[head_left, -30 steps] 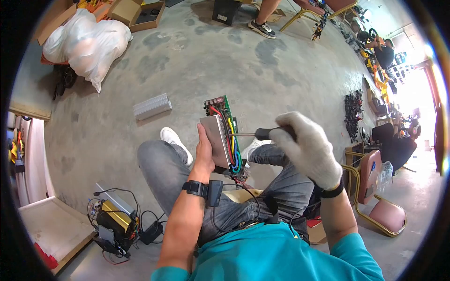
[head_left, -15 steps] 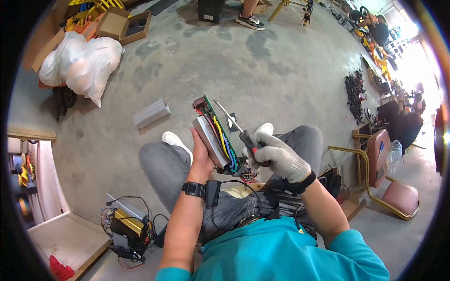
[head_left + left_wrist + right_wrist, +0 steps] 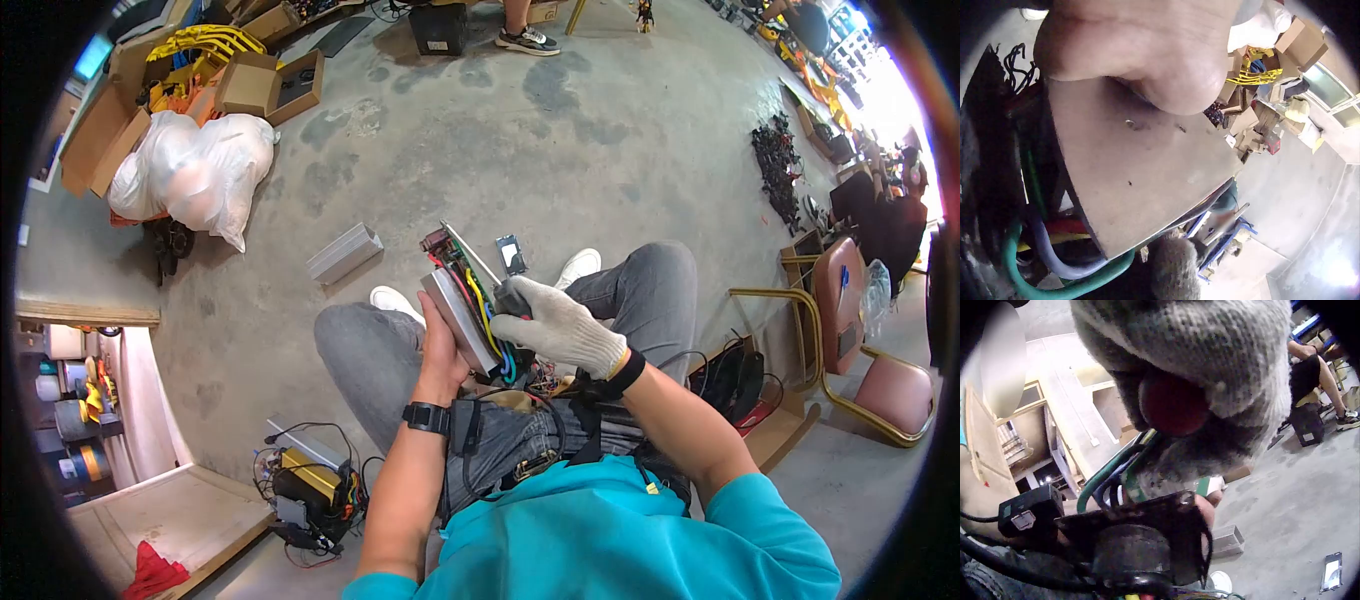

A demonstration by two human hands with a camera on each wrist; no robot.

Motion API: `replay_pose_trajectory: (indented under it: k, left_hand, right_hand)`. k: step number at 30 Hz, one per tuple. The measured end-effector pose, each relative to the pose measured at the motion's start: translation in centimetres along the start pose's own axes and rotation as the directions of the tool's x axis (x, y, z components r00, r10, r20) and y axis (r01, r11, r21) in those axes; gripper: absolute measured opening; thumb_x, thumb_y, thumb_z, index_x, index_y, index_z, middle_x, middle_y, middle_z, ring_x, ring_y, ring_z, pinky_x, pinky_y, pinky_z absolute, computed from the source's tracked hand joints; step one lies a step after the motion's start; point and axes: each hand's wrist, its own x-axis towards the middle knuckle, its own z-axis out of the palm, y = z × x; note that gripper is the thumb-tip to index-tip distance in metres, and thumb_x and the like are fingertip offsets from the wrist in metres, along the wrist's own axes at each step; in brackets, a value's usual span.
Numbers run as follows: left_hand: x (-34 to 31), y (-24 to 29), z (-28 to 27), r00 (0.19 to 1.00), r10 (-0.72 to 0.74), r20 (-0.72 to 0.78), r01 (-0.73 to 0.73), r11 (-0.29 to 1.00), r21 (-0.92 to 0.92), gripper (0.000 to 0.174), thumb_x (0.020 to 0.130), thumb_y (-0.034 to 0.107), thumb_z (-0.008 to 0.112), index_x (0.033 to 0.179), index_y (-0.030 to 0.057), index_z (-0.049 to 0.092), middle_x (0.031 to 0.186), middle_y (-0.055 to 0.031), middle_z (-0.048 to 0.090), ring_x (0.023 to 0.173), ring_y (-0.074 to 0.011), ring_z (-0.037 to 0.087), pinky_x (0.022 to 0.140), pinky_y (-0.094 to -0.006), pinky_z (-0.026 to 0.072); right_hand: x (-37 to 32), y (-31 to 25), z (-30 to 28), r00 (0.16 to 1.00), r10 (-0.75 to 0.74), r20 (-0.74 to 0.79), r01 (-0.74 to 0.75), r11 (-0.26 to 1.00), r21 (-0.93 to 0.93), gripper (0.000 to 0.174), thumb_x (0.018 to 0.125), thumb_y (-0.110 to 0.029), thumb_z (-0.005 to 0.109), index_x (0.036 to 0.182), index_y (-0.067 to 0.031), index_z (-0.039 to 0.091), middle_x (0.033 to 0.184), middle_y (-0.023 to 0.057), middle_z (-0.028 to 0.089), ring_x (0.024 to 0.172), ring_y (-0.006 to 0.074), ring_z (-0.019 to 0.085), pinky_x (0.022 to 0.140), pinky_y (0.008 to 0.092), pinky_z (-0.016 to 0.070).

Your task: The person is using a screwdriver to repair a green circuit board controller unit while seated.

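Over my lap, my bare left hand holds a circuit board assembly with a flat metal plate on one side. Yellow, red, blue and green wires run along its board, and the green and blue ones loop out at the near end. My right hand, in a white knitted glove, grips a screwdriver. The shaft lies slanted over the board, its tip by the far end. In the right wrist view, the red butt of the handle shows within the curled glove, above a black end plate.
On the floor ahead lie an empty aluminium housing and a phone. A wired unit with a gold case sits at my left. White bags and cardboard boxes are at the far left; a chair stands at my right.
My right hand has come inward from the right with the screwdriver. Its shaft, earlier crosswise against the wires, now slants along the board toward the far end. My left hand keeps its hold.
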Motion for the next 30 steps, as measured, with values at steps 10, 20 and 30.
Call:
replay_pose_trajectory:
  k: [10,20,30]
  left_hand:
    - [-0.8,-0.4,0.1,0.998,0.028,-0.057,-0.02,0.992,0.126,0.078,0.106,0.077,0.029,0.138,0.0126,0.06,0.123,-0.0069,0.068,0.113,-0.0254,0.067,0.102,-0.0461,0.0565]
    - [-0.7,-0.8,-0.4,1.0,0.0,-0.029,0.004,0.992,0.122,0.081,0.108,0.074,0.025,0.15,0.0112,0.054,0.139,-0.0112,0.066,0.125,-0.0274,0.065,0.109,-0.0465,0.0539]
    - [-0.7,-0.9,-0.7,1.0,0.008,-0.024,-0.005,0.992,0.125,0.081,0.108,0.075,0.026,0.152,0.0113,0.051,0.14,-0.012,0.064,0.129,-0.0283,0.063,0.111,-0.0475,0.0525]
  right_hand:
    - [-1.0,2.6,2.5,0.977,-0.067,-0.203,0.035,0.987,-0.158,0.044,0.086,-0.031,0.078,0.111,0.0014,0.062,0.095,0.025,0.071,0.096,0.0442,0.071,0.084,0.0491,0.0558]
    - [-1.4,3.5,3.7,0.964,-0.088,-0.25,0.029,0.973,-0.23,0.046,0.088,-0.026,0.078,0.117,0.0028,0.057,0.095,0.023,0.069,0.09,0.0418,0.071,0.081,0.0475,0.0565]
    - [-1.6,2.7,4.2,0.97,-0.052,-0.237,-0.021,0.956,-0.294,0.044,0.089,-0.023,0.076,0.12,0.0017,0.056,0.094,0.026,0.071,0.094,0.0439,0.073,0.081,0.0497,0.0574]
